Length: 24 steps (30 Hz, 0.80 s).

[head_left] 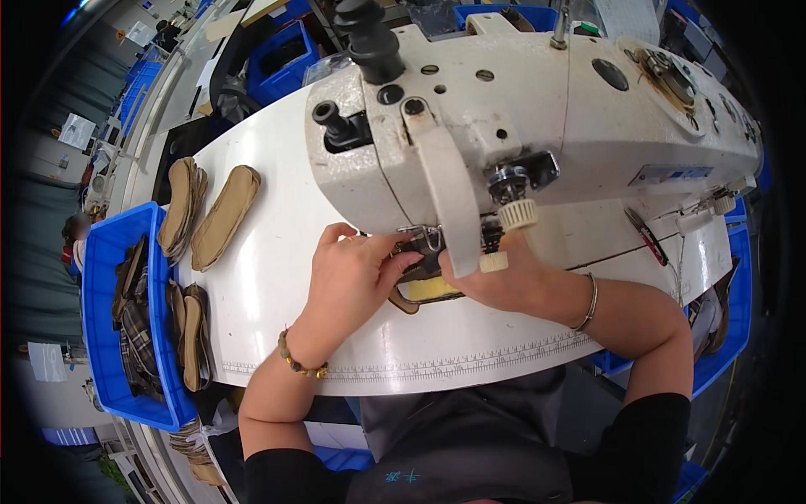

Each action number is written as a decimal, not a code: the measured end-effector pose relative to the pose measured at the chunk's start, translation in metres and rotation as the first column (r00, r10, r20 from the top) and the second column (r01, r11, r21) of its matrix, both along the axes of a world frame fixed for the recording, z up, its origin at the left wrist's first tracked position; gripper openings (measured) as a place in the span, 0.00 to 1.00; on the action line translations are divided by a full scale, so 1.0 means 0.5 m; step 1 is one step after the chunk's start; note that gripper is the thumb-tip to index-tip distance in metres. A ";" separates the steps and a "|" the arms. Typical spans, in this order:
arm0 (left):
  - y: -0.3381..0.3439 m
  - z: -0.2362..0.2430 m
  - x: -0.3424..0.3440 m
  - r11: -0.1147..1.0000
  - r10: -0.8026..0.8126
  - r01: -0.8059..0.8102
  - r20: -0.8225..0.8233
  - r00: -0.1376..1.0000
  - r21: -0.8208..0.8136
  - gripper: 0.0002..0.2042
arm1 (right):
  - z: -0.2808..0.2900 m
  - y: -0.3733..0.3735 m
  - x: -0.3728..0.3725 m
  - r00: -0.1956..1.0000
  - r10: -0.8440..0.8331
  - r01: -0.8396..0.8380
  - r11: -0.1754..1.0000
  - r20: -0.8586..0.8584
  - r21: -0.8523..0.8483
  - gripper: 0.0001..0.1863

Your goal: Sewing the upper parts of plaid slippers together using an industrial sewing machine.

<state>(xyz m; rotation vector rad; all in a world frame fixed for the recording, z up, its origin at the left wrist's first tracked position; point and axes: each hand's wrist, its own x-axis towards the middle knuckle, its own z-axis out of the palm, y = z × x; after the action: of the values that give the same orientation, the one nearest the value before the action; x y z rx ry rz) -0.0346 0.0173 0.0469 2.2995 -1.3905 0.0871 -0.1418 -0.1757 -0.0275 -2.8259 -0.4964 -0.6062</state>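
Note:
Both my hands are at the needle area of a white sewing machine (pixel 520 97). Between them lies a dark shoe piece (pixel 425 267) with a yellow inside and a tan curved edge showing below. My left hand (pixel 353 269) pinches its left side with thumb and forefinger, close to the metal presser parts. On the other side my right hand (pixel 504 275) grips the piece, its fingers partly covered by the machine's white lever (pixel 449 181) and knobs. The stitching spot itself is hidden.
Tan soles (pixel 227 217) lie stacked on the white table (pixel 277 336) at the left. Beside them a blue bin (pixel 96 311) holds plaid and dark pieces. Red-and-black snips (pixel 646 237) rest at the right. Another blue bin (pixel 739 311) stands beyond the right edge.

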 end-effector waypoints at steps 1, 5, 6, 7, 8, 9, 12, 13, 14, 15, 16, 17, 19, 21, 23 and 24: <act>-0.001 0.002 -0.006 1.000 0.005 -0.007 0.064 0.998 0.025 0.07 | -0.010 -0.001 0.002 1.000 -0.003 0.003 1.000 -0.001 -0.001 0.06; 0.001 0.014 -0.034 0.989 -0.040 0.006 0.235 0.971 0.145 0.06 | -0.036 -0.003 0.010 0.997 0.040 -0.043 0.997 0.063 0.059 0.06; -0.002 0.013 -0.037 0.990 -0.040 0.004 0.261 0.964 0.138 0.06 | -0.035 -0.004 0.009 0.996 0.038 -0.039 0.999 0.085 0.013 0.06; -0.005 0.012 -0.038 0.991 -0.041 0.004 0.287 0.957 0.130 0.06 | -0.032 -0.004 0.008 0.996 0.037 -0.038 0.999 0.084 0.013 0.06; -0.006 0.008 -0.037 0.991 -0.040 0.002 0.288 0.957 0.131 0.06 | -0.022 -0.003 0.006 0.993 0.029 -0.031 0.999 0.114 0.015 0.05; -0.008 0.000 -0.032 0.997 -0.064 0.049 0.274 0.960 0.062 0.07 | -0.011 -0.003 0.005 0.989 0.021 -0.023 1.000 0.143 0.017 0.05; -0.010 -0.012 -0.018 0.994 -0.103 0.109 0.159 0.982 -0.029 0.09 | 0.029 -0.001 0.005 0.989 0.023 -0.061 0.964 0.145 0.260 0.05; -0.009 -0.013 -0.013 0.992 -0.116 0.119 0.053 0.992 -0.051 0.09 | 0.028 -0.002 0.005 0.989 0.023 -0.060 0.963 0.145 0.261 0.05; -0.010 -0.016 -0.007 0.991 -0.117 0.120 0.052 0.992 -0.051 0.09 | 0.026 -0.004 0.004 0.990 0.022 -0.056 0.967 0.138 0.248 0.05; -0.012 -0.019 0.001 0.989 -0.145 0.144 -0.027 0.989 -0.046 0.10 | 0.024 -0.005 0.004 0.991 0.022 -0.052 0.971 0.131 0.234 0.05; -0.014 -0.022 0.007 0.985 -0.171 0.167 -0.106 0.980 -0.043 0.10 | 0.020 -0.004 0.004 0.991 0.022 -0.052 0.971 0.131 0.234 0.05; -0.018 -0.025 0.012 0.985 -0.172 0.168 -0.107 0.979 -0.043 0.10 | 0.014 -0.002 0.004 0.991 0.001 -0.032 0.975 0.136 0.221 0.06; -0.026 -0.031 0.020 0.966 -0.240 0.232 -0.070 0.968 -0.111 0.14 | 0.012 0.001 0.001 0.990 -0.019 -0.011 0.978 0.141 0.207 0.06; -0.023 -0.036 0.025 0.972 -0.219 0.210 -0.075 0.973 -0.110 0.13 | 0.021 0.003 -0.002 0.988 -0.013 -0.013 0.985 0.151 0.170 0.08; -0.020 -0.041 0.028 0.975 -0.202 0.192 -0.081 0.976 -0.111 0.13 | 0.038 0.009 -0.013 0.992 -0.003 -0.005 0.998 0.124 0.065 0.08; -0.018 -0.043 0.029 0.985 -0.148 0.122 -0.228 0.962 -0.123 0.10 | 0.043 0.013 -0.019 0.995 0.001 0.003 0.999 0.096 -0.042 0.08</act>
<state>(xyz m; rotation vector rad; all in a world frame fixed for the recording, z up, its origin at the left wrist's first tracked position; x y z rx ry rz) -0.0200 0.0082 0.0254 2.0446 -1.3789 -0.1468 -0.1515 -0.1692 -0.0061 -2.8469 -0.5305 -0.7431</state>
